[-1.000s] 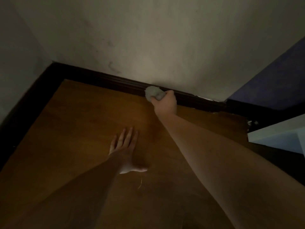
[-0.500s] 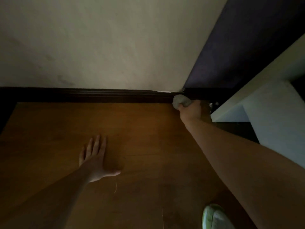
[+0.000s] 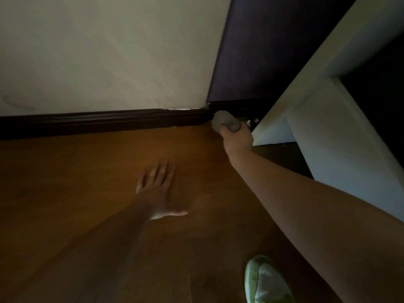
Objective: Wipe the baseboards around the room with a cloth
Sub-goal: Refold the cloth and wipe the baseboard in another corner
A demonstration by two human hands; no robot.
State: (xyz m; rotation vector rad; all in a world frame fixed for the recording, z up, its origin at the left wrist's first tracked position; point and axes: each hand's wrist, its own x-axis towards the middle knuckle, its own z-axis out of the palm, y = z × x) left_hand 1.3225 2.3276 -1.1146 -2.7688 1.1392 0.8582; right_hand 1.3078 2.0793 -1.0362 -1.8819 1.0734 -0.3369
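Note:
A dark baseboard (image 3: 105, 122) runs along the foot of the pale wall and turns at a corner into a short stretch under a dark purple wall. My right hand (image 3: 237, 138) grips a bunched grey cloth (image 3: 225, 120) and presses it against the baseboard right at that corner. My left hand (image 3: 158, 189) lies flat on the wooden floor with its fingers spread, holding nothing, well short of the baseboard.
White furniture (image 3: 341, 136) stands close on the right, just past the corner. A green and white slipper (image 3: 265, 281) shows at the bottom right. Brown wooden floor (image 3: 76, 171) stretches to the left. The pale wall (image 3: 109, 51) carries a faint scuff at far left.
My right hand has slid the cloth rightward along the baseboard, from mid-wall into the corner. The view has swung right, and my left hand has stayed flat on the floor.

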